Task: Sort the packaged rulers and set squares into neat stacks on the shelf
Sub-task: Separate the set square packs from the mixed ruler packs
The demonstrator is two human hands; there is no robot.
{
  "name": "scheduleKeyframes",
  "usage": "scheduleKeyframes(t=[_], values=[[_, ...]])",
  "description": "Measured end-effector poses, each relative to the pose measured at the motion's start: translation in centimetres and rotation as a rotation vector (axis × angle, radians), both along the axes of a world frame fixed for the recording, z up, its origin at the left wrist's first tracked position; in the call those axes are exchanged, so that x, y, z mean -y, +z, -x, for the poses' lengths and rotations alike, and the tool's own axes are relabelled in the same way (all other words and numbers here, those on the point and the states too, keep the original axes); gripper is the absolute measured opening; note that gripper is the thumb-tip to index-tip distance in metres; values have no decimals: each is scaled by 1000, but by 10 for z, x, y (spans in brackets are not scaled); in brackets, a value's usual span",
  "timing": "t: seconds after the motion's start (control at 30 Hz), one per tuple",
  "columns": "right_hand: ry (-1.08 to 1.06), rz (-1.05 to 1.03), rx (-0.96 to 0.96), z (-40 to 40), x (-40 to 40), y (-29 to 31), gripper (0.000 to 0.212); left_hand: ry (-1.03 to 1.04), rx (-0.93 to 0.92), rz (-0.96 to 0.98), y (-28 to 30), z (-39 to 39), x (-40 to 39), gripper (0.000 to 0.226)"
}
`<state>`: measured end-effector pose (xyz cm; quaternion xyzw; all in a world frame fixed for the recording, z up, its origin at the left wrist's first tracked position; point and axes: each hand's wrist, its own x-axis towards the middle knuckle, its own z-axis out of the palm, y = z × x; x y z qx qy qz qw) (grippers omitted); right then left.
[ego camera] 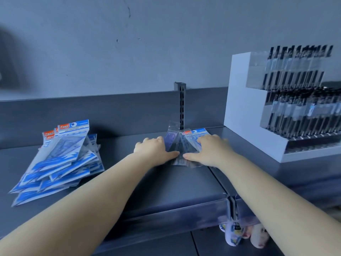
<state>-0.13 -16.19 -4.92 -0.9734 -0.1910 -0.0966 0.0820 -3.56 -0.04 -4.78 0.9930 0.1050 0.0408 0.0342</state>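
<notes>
Hands flat, fingers spread: left hand [154, 150] and right hand [210, 151] both press a small stack of glossy clear-plastic packets [181, 145] on the dark matte shelf [166, 183]. Messy blue-card pile [60, 159] sits well left, bare shelf between.

I am seeing glossy clear plastic sleeves [181, 145] glinting at 12 o'clock, shiny blue-printed packets [60, 159] lying at 9 o'clock on the matt, smooth metal shelf [166, 185], and a glossy acrylic display [267, 115] standing at 2 o'clock.
</notes>
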Motion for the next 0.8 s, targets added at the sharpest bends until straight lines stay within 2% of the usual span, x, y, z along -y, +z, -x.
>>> scheduleKeyframes(t=[0.07,0.23,0.27,0.33,0.37,0.43,0.47,0.53,0.63,0.7,0.8], values=[[-10,-2,0,-4,3,-1,47,35,21,36,-3,-2,-10,56],[-52,-56,-40,-12,5,-1,48,87,84,321,1,-9,-26,56],[-55,-92,-49,-13,4,-1,44,94,95,357,1,-9,-27,56],[-56,-173,-39,-17,4,-3,21,104,115,423,2,-14,-28,57],[-62,-220,-37,-18,4,-4,18,116,120,461,2,-16,-30,56],[-62,-316,-54,-19,4,-5,28,159,112,553,2,-20,-32,48],[-49,-366,-54,-19,5,-5,28,174,105,556,2,-21,-33,36],[-26,-474,-61,-17,6,-4,28,179,75,429,5,-18,-34,14],[30,-686,-75,-13,6,0,25,204,73,300,8,-13,-32,21],[69,-824,-105,-8,6,5,19,220,86,403,10,-12,-35,19],[99,-1049,-167,-2,5,16,18,221,204,739,22,-4,-42,13]])
